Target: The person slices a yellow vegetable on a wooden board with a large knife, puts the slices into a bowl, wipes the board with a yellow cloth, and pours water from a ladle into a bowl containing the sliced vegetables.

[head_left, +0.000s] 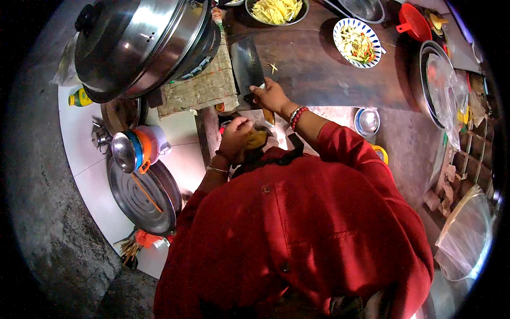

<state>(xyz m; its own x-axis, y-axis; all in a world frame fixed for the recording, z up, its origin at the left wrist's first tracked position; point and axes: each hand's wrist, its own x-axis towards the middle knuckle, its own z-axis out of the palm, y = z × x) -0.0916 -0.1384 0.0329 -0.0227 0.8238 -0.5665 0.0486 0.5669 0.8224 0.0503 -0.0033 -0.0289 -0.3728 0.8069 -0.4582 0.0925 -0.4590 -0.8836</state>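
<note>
My right hand [273,98] is closed around a cleaver where the blade meets the handle. The cleaver's wide dark blade [247,63] points away from me over the left end of the brown wooden board [319,80]. Its brown handle end shows below my hand. A few pale slivers [273,68] lie on the board right of the blade. My left hand [235,137] is held near my waist with its fingers curled in. Next to it is a yellow-brown patch [256,140]; whether the hand grips anything is hidden.
A large lidded steel pot [143,42] stands at the far left. Beyond the board are a bowl of pale yellow strips [276,10], a blue-patterned plate of cut vegetables [357,42] and a red plastic strainer [414,22]. A metal basin [425,80] sits at the right.
</note>
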